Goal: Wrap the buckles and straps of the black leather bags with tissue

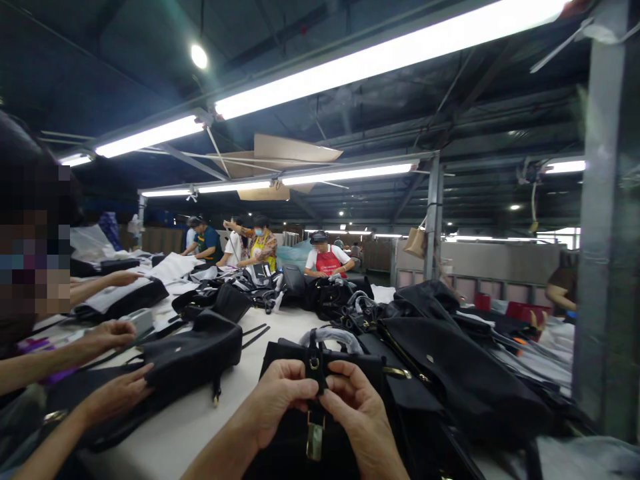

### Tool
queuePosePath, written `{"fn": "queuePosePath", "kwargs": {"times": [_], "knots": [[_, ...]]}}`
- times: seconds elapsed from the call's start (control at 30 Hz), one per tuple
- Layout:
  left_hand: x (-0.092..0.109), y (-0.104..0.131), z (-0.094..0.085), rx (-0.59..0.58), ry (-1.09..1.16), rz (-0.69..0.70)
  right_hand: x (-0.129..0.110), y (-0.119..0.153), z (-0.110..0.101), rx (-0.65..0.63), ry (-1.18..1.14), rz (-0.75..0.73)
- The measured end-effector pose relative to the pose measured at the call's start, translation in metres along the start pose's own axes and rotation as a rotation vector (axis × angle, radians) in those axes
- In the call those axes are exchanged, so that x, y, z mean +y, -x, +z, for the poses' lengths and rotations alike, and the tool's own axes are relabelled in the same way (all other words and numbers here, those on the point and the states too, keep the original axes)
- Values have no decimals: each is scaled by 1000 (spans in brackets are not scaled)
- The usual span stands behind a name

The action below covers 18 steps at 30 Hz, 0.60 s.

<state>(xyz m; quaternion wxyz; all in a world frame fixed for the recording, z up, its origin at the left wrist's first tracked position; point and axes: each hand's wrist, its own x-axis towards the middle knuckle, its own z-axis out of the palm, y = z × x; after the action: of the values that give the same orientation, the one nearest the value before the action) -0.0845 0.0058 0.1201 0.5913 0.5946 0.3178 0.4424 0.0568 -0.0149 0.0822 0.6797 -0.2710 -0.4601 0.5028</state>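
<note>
A black handbag [336,445] stands close in front of me on the table. Its top handle [337,335] is wrapped in pale, see-through film. My left hand [283,393] pinches a short black strap [314,373] with a metal eyelet, which hangs down the bag's front. From the other side, my right hand [356,403] has its thumb and fingers closed at the same strap's edge. Below the fingertips hangs a gold-coloured metal clasp [315,441], which looks partly covered with film. The strap's lower part is partly hidden by my fingers.
Black bags [460,373] lie piled at my right. On the left, a co-worker's hands [113,393] are at another black bag [195,350]. More bags and white wrapping [175,267] cover the far table [295,320]. Other people work beyond; a metal post [600,233] stands at right.
</note>
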Motion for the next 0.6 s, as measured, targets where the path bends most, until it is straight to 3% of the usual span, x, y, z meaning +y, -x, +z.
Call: {"fn": "queuePosePath", "kwargs": {"times": [0.3,0.5,0.6], "knots": [[-2,-6,7,90,-126,62,1,1,0,26,111,-21],[-12,-2,18,335,-449,293,12,7,-3,136,302,-106],[-15,-1,19,377,-526,325,11,7,-4,111,320,-87]]}}
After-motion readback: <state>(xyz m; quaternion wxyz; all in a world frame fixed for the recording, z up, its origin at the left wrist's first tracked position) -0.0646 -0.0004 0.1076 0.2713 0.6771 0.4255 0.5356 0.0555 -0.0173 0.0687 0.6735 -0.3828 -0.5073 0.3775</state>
